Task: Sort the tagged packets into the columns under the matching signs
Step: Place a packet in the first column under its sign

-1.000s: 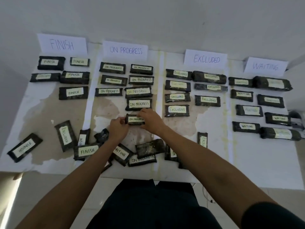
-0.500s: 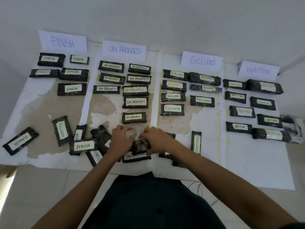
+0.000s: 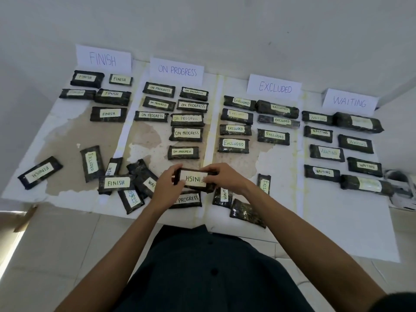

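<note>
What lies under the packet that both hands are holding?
Below the held packet, tagged FINISH, another packet shows in part; its tag reads PROGRESS. The left hand covers the tag's start, and the held packet hides its upper edge. Whether they touch cannot be told.

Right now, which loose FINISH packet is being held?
The FINISH packet at front centre, tag upside down, gripped between the left hand and right hand; the other loose ones lie untouched farther left.

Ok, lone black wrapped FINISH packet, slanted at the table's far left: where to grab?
Black wrapped FINISH packet: likely from above, pinching across its long sides at mid-length. It lies flat, slanted, apart from the others, both long sides free.
</note>
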`<state>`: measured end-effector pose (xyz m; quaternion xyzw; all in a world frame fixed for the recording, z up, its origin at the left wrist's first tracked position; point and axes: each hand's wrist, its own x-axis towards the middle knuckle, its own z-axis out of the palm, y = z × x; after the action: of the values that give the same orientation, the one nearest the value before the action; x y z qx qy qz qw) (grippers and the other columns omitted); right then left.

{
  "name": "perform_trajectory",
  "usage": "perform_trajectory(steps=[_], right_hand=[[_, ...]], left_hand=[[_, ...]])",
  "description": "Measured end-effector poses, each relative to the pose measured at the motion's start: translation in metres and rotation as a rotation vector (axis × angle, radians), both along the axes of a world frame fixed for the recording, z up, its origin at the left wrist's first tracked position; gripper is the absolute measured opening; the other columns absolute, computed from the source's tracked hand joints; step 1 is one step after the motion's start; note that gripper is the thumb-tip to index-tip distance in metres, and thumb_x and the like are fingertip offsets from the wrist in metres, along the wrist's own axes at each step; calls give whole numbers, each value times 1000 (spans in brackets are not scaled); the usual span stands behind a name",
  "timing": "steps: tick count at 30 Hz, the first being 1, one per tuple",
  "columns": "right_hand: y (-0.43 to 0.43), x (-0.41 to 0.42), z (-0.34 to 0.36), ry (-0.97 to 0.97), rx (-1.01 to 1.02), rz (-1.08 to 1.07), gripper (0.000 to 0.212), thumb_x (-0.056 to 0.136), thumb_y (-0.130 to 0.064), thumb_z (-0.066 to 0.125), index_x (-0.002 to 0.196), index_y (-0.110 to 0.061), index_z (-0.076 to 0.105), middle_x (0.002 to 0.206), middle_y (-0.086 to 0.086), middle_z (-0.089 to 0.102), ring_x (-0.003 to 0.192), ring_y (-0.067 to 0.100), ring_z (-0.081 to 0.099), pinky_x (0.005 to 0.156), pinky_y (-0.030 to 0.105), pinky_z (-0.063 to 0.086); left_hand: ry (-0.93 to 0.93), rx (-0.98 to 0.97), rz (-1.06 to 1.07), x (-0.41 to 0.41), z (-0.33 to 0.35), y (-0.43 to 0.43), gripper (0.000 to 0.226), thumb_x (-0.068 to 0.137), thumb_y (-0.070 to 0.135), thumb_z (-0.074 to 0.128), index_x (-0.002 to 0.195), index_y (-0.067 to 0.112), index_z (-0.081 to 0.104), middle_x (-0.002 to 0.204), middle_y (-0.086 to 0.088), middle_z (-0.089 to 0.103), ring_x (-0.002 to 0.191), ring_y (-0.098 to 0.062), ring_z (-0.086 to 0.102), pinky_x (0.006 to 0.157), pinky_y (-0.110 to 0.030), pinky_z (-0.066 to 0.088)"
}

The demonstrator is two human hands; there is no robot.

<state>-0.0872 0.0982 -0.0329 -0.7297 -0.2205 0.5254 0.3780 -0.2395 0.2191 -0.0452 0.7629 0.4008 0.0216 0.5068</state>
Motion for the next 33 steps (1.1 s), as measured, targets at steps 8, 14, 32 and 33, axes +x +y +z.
perform_trajectory(steps=[8, 14, 32, 33], right_hand=[[-13, -9, 4, 71, 29, -127, 22, 81, -6, 71, 99, -11, 58, 105, 13, 68, 88, 19, 67, 66, 25, 57], [-2, -27, 7, 80, 7, -137, 33, 84, -16, 69, 112, -13, 53, 99, 8, 72, 85, 18, 70, 65, 29, 57], [106, -66, 38, 85, 20, -28, 31, 84, -32, 69, 107, -22, 51, 106, 2, 67, 84, 20, 69, 72, 31, 54], [115, -67, 39, 76, 12, -19, 36, 84, -32, 69, 112, -21, 49, 108, 3, 67, 85, 21, 69, 73, 32, 53]], left_hand=[[-164, -538, 520, 8, 8, -7, 44, 86, 7, 63, 126, 8, 44, 107, -12, 63, 91, -21, 66, 80, -31, 54], [-105, -118, 162, 11, 22, -7, 37, 84, 13, 66, 120, 13, 57, 109, 0, 62, 95, -14, 60, 68, -18, 52], [149, 617, -322, -50, 38, 90, 67, 72, 13, 67, 135, 12, 44, 124, -8, 54, 109, -30, 53, 86, -43, 49], [162, 629, -328, -54, 37, 101, 66, 72, 14, 68, 134, 12, 45, 125, -7, 54, 110, -30, 52, 87, -43, 48]])
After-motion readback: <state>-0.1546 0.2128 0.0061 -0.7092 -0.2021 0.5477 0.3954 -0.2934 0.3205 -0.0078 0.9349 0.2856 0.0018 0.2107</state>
